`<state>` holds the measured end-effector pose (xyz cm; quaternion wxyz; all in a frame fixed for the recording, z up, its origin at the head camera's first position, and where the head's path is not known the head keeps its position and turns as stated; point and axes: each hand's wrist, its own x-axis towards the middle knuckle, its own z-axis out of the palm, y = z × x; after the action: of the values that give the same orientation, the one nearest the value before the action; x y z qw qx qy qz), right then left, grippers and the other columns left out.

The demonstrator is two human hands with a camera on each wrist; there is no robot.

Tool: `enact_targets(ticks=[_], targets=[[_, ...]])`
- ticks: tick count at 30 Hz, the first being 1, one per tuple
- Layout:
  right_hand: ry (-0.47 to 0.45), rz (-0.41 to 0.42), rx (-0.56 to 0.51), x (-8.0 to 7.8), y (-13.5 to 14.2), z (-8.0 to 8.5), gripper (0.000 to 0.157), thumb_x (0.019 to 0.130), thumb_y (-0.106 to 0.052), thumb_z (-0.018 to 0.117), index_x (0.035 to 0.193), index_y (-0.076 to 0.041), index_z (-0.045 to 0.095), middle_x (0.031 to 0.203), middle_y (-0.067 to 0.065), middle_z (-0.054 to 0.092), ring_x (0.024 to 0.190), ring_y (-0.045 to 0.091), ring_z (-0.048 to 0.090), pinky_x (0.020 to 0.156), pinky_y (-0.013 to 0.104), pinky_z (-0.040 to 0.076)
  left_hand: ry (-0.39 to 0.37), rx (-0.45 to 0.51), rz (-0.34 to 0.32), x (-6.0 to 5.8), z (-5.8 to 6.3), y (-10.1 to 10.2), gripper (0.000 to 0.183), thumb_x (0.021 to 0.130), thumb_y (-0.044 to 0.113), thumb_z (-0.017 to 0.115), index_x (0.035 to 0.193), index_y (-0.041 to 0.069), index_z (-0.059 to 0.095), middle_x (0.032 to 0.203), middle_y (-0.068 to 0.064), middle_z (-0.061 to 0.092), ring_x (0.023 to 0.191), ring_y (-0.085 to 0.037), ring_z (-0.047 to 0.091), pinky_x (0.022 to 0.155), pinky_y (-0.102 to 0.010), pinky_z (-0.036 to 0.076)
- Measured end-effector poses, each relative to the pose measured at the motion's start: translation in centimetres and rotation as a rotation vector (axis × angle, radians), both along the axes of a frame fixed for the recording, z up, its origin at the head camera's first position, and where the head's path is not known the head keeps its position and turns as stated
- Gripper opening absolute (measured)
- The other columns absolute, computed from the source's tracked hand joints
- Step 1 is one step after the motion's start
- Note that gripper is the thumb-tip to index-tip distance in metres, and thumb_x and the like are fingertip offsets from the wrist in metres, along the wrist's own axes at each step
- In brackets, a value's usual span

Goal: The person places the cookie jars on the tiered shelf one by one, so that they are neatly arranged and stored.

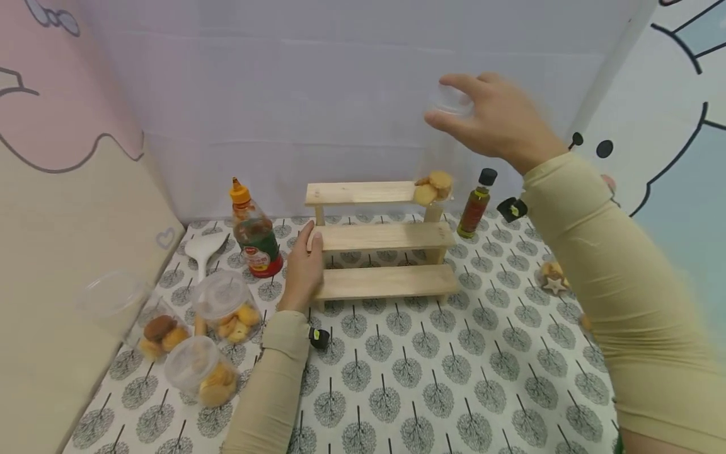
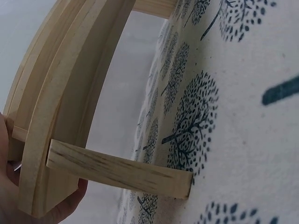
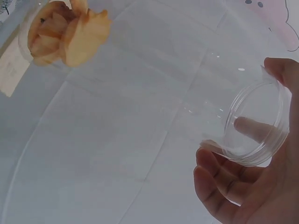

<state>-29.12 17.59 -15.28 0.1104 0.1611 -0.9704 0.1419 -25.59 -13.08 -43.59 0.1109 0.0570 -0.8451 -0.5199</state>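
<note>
- The wooden rack (image 1: 386, 236), three-stepped, was set on the patterned cloth (image 1: 420, 372), near the pale wall covering.
- Its left side was gripped by the left hand (image 1: 303, 274); in the left wrist view, the thumb and fingers were seen closed about the board ends.
- A clear round plastic piece (image 3: 252, 105) was held up in the right hand (image 1: 490, 120), above and to the right of the rack; its rim was spanned by thumb and fingers, set fairly wide.
- A cluster of biscuits (image 1: 433, 187) was seen below that hand, at the right end of the top board, with clear plastic about it; whether this was joined to the held piece could not be told.
- Three lidded clear jars (image 1: 218, 293) with biscuits in them were grouped at the left of the cloth, beside a white spatula (image 1: 204, 249).
- A red sauce bottle (image 1: 258, 243) with a yellow cap was stood upright left of the rack, and a dark-capped oil bottle (image 1: 475, 205) just beyond its right end.
- More biscuits (image 1: 553, 277) were partly hidden by the right sleeve (image 1: 618, 290).
</note>
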Motion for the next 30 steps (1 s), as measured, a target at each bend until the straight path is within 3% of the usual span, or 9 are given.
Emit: enact_targets(ticks=[6,14,21,30], targets=[[-0.001,0.066,0.017,-1.8,-4.2,0.3,0.078,0.092,-0.071,0.044,0.158,-0.034,0.027,0.16,0.015,0.029,0.142,0.038,0.035,0.112,0.061,0.031,0.016,-0.001,0.001,-0.2,0.1,0.3,0.056,0.104,0.057,0.032,0.156,0.037,0.031,0.156,-0.009,0.042,0.127,-0.036,0.053,0.109,-0.055,0.04],[-0.035,0.112,0.048,-4.0,-8.8,-0.9,0.08,0.091,-0.074,0.042,0.159,-0.034,0.025,0.159,0.015,0.031,0.14,0.035,0.039,0.112,0.055,0.035,0.006,-0.006,0.002,-0.3,-0.4,0.5,0.058,0.104,0.059,0.032,0.157,0.035,0.031,0.155,-0.01,0.042,0.128,-0.039,0.052,0.109,-0.058,0.039],[-0.054,0.11,0.028,-5.3,-10.3,-1.1,0.081,0.091,-0.075,0.041,0.159,-0.033,0.025,0.161,0.013,0.028,0.143,0.033,0.036,0.114,0.053,0.034,0.012,-0.002,-0.008,-0.7,-0.6,1.0,0.058,0.103,0.061,0.031,0.156,0.038,0.031,0.157,-0.008,0.04,0.136,-0.038,0.045,0.112,-0.057,0.034],[-0.086,0.087,0.011,-6.0,-10.4,-1.8,0.082,0.091,-0.075,0.04,0.16,-0.033,0.022,0.163,0.013,0.023,0.145,0.032,0.032,0.115,0.055,0.033,0.011,0.001,-0.003,-0.9,-0.1,1.9,0.055,0.104,0.058,0.033,0.155,0.039,0.031,0.157,-0.005,0.04,0.135,-0.037,0.046,0.112,-0.055,0.035]])
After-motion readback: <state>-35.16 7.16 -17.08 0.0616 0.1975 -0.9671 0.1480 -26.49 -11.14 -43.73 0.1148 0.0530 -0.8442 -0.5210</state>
